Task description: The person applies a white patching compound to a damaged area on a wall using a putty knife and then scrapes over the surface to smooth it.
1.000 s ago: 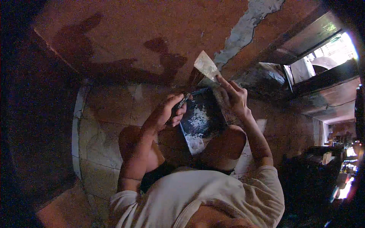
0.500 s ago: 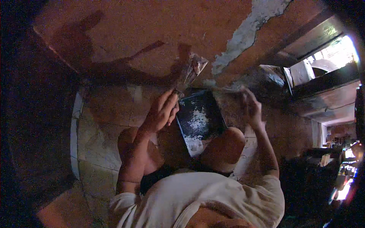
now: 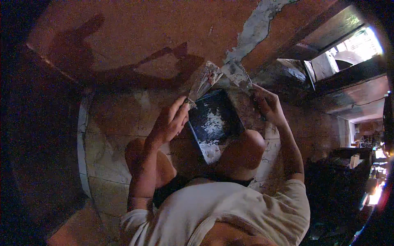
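Observation:
Two putty knives with paste-smeared blades angle toward each other above a dark rectangular tray (image 3: 228, 115). My left hand (image 3: 166, 124) is closed on the handle of one knife (image 3: 204, 79), its blade tilted up and right. My right hand (image 3: 271, 104) grips the other knife (image 3: 238, 76), whose blade points up and left; its handle is partly hidden by my fingers. The blade tips are close together; whether they touch I cannot tell. White paste lies in the tray between my bent knees.
Beyond the tray rises a reddish wall (image 3: 156, 28) with a long, ragged grey patch (image 3: 256, 26). A tiled floor (image 3: 106, 156) surrounds my legs. Bright openings (image 3: 357, 45) are at the upper right; dark clutter (image 3: 349, 164) stands at the far right.
The left-hand knife has swung up into view above the tray. My right hand has shifted rightward and its blade has dropped slightly, angling toward the left one.

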### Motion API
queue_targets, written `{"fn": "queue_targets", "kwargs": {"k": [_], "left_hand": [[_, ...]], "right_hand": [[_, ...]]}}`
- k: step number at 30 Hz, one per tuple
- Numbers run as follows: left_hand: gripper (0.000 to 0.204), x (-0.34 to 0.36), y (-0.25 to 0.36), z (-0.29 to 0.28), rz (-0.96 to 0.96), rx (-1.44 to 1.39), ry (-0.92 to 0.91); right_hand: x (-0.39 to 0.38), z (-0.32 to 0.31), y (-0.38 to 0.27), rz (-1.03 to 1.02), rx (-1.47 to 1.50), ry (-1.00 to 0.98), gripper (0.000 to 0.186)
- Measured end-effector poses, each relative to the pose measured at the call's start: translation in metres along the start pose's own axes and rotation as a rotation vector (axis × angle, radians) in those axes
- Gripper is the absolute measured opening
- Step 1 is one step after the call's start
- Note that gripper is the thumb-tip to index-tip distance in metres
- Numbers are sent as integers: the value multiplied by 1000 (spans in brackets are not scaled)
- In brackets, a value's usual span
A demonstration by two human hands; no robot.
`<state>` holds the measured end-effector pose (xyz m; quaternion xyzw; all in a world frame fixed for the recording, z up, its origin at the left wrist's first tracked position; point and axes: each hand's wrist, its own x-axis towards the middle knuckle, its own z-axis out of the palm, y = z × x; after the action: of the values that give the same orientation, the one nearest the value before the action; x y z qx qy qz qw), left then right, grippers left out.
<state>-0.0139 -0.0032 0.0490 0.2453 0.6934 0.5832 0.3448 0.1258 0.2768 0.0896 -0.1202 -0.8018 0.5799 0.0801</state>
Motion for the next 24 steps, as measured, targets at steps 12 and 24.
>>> {"fn": "queue_targets", "kwargs": {"k": [12,24], "left_hand": [[25,3,25,-4,-58,-185,-68],[26,13,-26,12,-26,-283,-227]], "right_hand": [[-11,-17,5,71,69,4,34],[74,-102,-138,-906,-454,813,32]]}}
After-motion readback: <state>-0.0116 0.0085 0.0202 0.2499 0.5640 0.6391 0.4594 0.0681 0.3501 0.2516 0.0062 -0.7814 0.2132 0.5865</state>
